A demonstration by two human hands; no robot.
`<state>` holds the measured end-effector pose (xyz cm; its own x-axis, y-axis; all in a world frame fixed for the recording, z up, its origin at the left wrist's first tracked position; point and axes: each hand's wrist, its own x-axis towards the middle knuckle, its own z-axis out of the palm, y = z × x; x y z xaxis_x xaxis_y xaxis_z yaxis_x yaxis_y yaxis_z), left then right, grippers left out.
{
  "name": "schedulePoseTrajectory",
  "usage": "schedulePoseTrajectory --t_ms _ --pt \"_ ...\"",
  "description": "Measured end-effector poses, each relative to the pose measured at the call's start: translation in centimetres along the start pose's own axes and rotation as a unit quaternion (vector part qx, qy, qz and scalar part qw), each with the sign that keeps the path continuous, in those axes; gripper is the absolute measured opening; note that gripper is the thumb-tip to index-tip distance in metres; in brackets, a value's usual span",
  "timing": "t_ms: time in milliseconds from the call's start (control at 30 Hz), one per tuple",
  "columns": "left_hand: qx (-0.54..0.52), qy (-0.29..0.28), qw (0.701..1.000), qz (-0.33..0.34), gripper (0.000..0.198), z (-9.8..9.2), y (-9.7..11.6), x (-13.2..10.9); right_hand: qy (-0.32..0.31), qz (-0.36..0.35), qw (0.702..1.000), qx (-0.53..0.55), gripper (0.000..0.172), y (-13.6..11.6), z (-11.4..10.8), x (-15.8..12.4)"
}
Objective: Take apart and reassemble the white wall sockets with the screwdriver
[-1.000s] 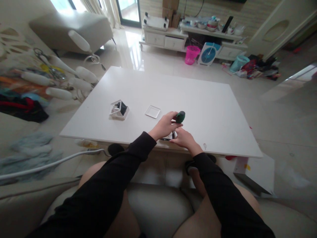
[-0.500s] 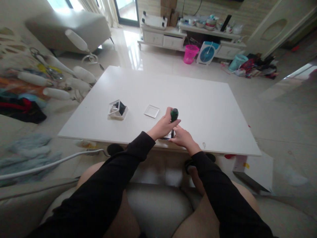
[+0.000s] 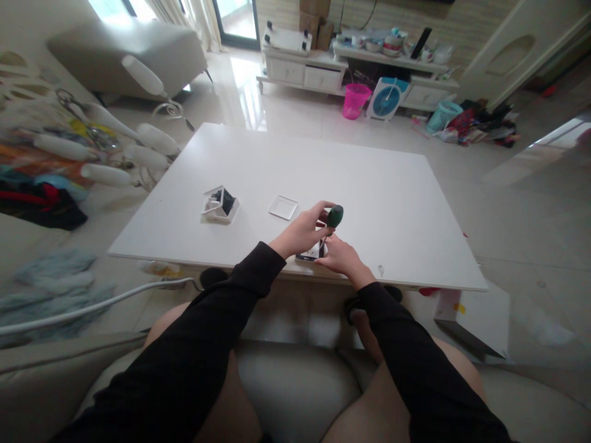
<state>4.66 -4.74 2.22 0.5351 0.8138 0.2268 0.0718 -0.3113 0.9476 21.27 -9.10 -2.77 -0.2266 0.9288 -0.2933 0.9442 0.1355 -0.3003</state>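
A screwdriver with a dark green handle [image 3: 335, 215] leans to the right, its shaft pointing down to the table's near edge. My left hand [image 3: 307, 229] is closed about it, thumb and fingers at the handle. Below lies a white wall socket [image 3: 310, 252] with small dark slots and a dark border. My right hand [image 3: 340, 255] grips the socket's right side, fingers near the screwdriver's tip, which is hidden. Beyond my left hand a thin square frame [image 3: 283, 208] with a clear rim lies flat. Further left is a white and black open assembly [image 3: 220, 204], tilted on a similar plate.
The white table [image 3: 369, 184] ends just in front of my knees. A small clear bit [image 3: 381, 269] lies by its near edge. White lamp shades [image 3: 157, 138] reach close to the left edge. A pink basket [image 3: 355, 100] and a blue fan [image 3: 386, 98] stand across the floor.
The screwdriver's handle has tipped to the right from nearly upright. My left hand's fingers have shifted on it and show more of the socket. My right hand has stayed put.
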Motion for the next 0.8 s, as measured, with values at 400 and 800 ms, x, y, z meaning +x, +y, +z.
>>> schedulePoseTrajectory --t_ms 400,800 --pt "0.009 0.028 0.998 -0.053 0.029 1.2 0.4 -0.1 -0.001 0.011 1.0 -0.018 0.059 -0.4 -0.3 -0.2" --pt "-0.044 0.016 0.999 -0.022 0.031 0.8 0.5 -0.1 0.003 -0.002 1.0 0.005 0.059 -0.3 -0.3 -0.2"
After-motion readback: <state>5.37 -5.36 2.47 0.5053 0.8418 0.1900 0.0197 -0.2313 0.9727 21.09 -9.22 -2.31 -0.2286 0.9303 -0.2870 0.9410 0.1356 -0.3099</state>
